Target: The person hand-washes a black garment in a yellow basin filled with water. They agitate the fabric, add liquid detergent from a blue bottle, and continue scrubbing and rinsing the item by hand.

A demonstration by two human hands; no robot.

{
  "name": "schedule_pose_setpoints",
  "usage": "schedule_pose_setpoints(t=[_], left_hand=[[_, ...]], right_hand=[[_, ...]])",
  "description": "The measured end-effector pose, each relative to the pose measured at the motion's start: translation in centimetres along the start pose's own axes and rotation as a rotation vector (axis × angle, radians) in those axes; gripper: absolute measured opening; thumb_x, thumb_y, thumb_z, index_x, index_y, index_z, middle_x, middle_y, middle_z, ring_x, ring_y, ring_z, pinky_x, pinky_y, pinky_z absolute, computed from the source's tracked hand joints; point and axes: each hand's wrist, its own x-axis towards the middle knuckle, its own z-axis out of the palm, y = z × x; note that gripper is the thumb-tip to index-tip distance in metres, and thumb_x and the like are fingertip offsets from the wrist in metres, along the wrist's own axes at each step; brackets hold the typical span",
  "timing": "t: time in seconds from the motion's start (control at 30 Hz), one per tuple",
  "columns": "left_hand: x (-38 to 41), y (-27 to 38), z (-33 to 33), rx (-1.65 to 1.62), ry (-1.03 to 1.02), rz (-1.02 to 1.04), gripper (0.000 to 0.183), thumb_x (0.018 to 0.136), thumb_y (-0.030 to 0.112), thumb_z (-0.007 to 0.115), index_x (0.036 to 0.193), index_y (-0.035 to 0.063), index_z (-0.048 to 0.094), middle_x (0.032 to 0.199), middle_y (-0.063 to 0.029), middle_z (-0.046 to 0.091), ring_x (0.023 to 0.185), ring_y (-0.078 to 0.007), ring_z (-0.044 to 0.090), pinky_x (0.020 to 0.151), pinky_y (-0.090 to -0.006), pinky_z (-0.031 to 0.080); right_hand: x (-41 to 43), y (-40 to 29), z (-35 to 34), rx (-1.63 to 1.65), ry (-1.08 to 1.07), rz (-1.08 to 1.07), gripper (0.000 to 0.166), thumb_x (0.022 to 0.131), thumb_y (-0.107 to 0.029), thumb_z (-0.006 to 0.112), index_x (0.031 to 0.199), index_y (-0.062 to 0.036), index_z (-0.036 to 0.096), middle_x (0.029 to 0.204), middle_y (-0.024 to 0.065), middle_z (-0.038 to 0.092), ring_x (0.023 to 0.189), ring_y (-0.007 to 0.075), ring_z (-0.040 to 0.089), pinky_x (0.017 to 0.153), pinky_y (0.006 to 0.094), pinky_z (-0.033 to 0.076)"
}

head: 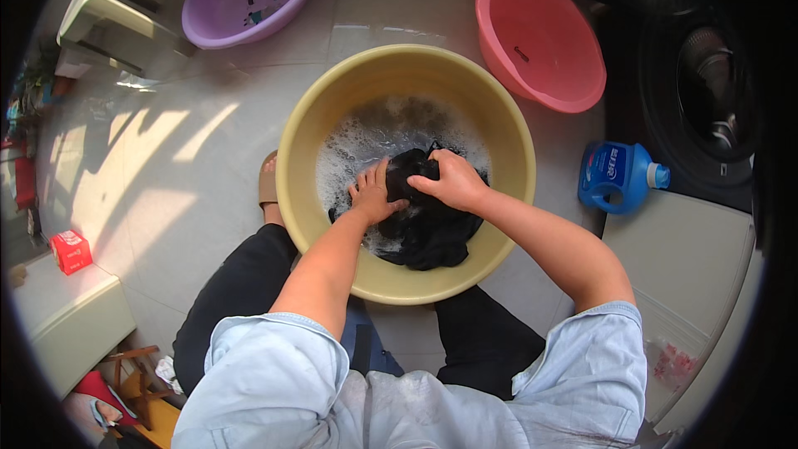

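Observation:
Between my legs stands a large yellow plastic basin (405,292) holding sudsy water (349,137). A wet black garment (436,231) lies bunched in it, toward the near right side, partly in the foam. My right hand (454,179) grips a fold of the black cloth, thumb and fingers pinching it. Beside it my left hand (373,196) presses down with fingers spread at the cloth's left edge, fingertips in the suds. The garment's kind cannot be told from its folds.
A purple plastic basin (274,22) and a pink plastic basin (536,37) stand beyond on the tiled floor. At right are a blue detergent bottle (614,178) and a dark front-loading washing machine (654,93). A red box (71,252) sits on a white surface at left.

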Motion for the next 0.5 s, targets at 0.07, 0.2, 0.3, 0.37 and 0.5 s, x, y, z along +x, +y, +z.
schedule_pose_setpoints(t=[0.07,0.2,0.3,0.37,0.5], left_hand=[[0.7,-0.1,-2.7,0.121,-0.178,0.105,0.094,0.07,0.05,0.078,0.145,0.0177,0.031,0.146,-0.0106,0.036,0.132,-0.0327,0.032,0.107,-0.0534,0.023],[2.8,-0.2,-8.3,0.276,-0.339,0.34,0.051,0.073,0.046,0.076,0.108,0.0094,0.064,0.115,-0.0108,0.062,0.117,-0.0305,0.048,0.098,-0.0487,0.028],[1.9,-0.7,-10.5,0.045,-0.512,0.304,0.037,0.083,0.038,0.071,0.096,0.0036,0.065,0.085,-0.0072,0.065,0.087,-0.0214,0.058,0.086,-0.0417,0.039],[0.9,-1.0,-12.5,-0.258,-0.613,0.161,0.034,0.086,0.035,0.069,0.096,0.0024,0.064,0.08,-0.0053,0.062,0.077,-0.0151,0.056,0.077,-0.0357,0.044],[-5.7,9.6,-19.5,-0.175,-0.453,0.21,0.024,0.086,0.021,0.066,0.091,-0.0015,0.059,0.073,-0.0036,0.058,0.071,-0.0099,0.051,0.066,-0.0294,0.045]], right_hand=[[-2.8,1.5,1.0,0.159,0.134,-0.111,0.042,0.073,-0.033,0.071,0.092,0.0019,0.056,0.091,0.0195,0.057,0.088,0.0371,0.058,0.081,0.0409,0.046],[-6.3,3.7,5.6,0.449,0.472,-0.055,0.028,0.07,-0.02,0.067,0.082,-0.0007,0.051,0.083,0.0144,0.05,0.081,0.0354,0.055,0.074,0.0396,0.046],[-7.9,5.8,7.1,0.453,0.382,-0.01,0.027,0.07,-0.017,0.066,0.086,-0.0028,0.051,0.089,0.0133,0.051,0.085,0.0352,0.054,0.075,0.0414,0.045],[-8.1,5.1,6.5,0.402,0.29,-0.047,0.042,0.071,-0.016,0.066,0.108,-0.0081,0.048,0.108,0.0149,0.047,0.093,0.0376,0.056,0.081,0.0414,0.047],[-8.7,2.1,3.6,0.312,0.147,-0.009,0.086,0.072,-0.031,0.075,0.143,-0.0173,0.028,0.14,0.0168,0.031,0.123,0.0426,0.043,0.102,0.0528,0.036]])
